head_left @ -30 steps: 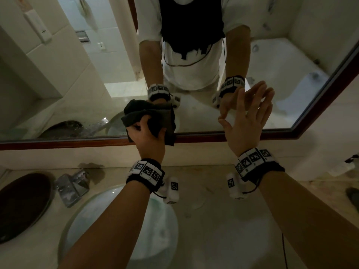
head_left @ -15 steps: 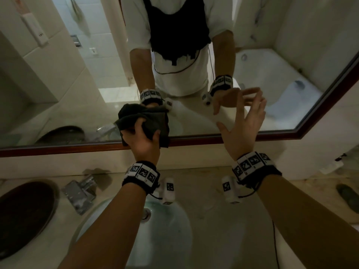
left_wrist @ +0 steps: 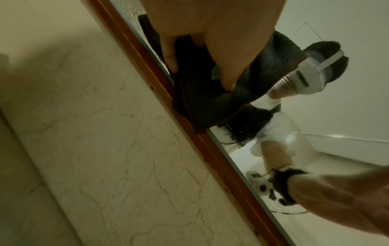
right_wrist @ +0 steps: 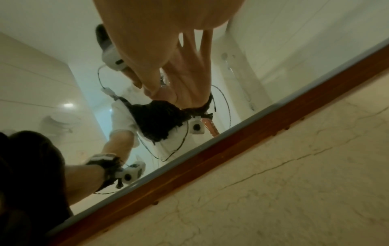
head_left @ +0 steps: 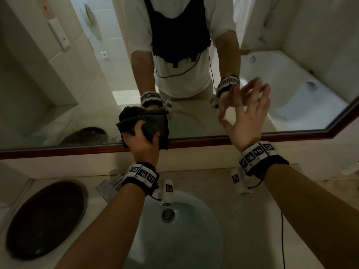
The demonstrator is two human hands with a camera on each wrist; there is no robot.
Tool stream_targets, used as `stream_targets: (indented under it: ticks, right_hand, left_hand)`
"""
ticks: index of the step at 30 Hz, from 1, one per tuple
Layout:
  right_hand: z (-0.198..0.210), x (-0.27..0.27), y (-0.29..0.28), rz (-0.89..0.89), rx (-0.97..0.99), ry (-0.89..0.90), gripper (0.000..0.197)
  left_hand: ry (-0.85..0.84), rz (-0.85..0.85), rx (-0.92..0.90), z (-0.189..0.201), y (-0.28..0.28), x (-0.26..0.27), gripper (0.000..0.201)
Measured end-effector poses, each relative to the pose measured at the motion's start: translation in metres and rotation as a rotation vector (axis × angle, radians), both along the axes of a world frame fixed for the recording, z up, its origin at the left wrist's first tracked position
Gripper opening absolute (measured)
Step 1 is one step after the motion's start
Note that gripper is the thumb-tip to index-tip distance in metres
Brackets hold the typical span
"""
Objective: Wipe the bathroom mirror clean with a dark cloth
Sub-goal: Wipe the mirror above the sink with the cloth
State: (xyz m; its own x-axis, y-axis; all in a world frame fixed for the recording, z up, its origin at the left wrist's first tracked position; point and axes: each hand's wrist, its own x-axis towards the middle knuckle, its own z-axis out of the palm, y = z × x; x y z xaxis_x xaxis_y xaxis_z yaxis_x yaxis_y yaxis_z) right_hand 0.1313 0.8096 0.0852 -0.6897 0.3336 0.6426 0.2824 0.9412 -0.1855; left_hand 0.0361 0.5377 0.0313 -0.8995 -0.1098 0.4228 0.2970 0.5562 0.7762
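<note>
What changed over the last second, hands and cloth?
Little. The left hand keeps its grip on the dark cloth, pressed low on the mirror by the wooden frame; any shift looks like head camera motion. The right hand stays raised and open at the glass, fingers now looser, nothing taken or released. Sink unchanged.

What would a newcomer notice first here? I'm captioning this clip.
The left hand grips a bunched dark cloth against the mirror, just above its wooden bottom frame. The right hand, empty with fingers spread, is raised at the glass beside it, above the round sink.
</note>
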Motion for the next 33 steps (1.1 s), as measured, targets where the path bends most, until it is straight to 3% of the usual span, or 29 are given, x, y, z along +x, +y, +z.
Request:
stream_targets:
  ticks: [10, 16, 19, 25, 30, 33]
  right_hand:
    - [-0.012, -0.006, 0.01, 0.044, 0.013, 0.035, 0.095]
    - [-0.016, -0.008, 0.015, 0.065, 0.023, 0.046, 0.096]
    - [-0.017, -0.007, 0.016, 0.076, 0.022, 0.059, 0.095]
    - [-0.018, -0.008, 0.016, 0.069, 0.031, 0.053, 0.097]
    - [-0.018, -0.008, 0.018, 0.073, 0.037, 0.063, 0.099]
    - [-0.018, -0.009, 0.019, 0.077, 0.038, 0.07, 0.1]
  left_hand:
    - [0.082, 0.039, -0.001, -0.01, 0.02, 0.005, 0.06]
    - [0.232, 0.008, 0.015, -0.008, 0.083, 0.027, 0.037]
    - [0.196, -0.096, -0.08, -0.013, 0.099, 0.04, 0.05]
    - [0.24, -0.095, -0.054, -0.003, 0.068, 0.025, 0.036]
    - [0.055, 0.033, 0.034, -0.002, 0.022, 0.006, 0.052]
    - [0.036, 0.072, 0.087, -0.005, -0.003, -0.002, 0.054]
